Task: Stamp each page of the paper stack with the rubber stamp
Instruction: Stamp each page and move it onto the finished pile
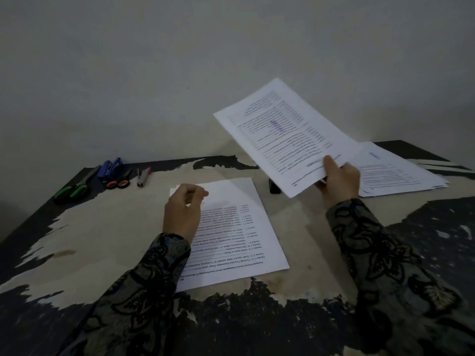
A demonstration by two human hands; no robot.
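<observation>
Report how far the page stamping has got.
Done: the pile of pages at far right shows a purple stamp mark on top. In hand: the right hand holds a lifted sheet with a purple mark mid-page, over that pile's side. Left: the stack in front shows no mark on its top page; the left hand hovers over it, holding nothing. The dark stamp stands between the piles.

Stamped page (pixel 282 134) lifted, tilted; paper stack (pixel 231 227) flat below.

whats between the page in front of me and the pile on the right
In the head view, a small dark object, likely the stamp, stands between the front page and right pile, partly hidden by the lifted sheet.
</observation>
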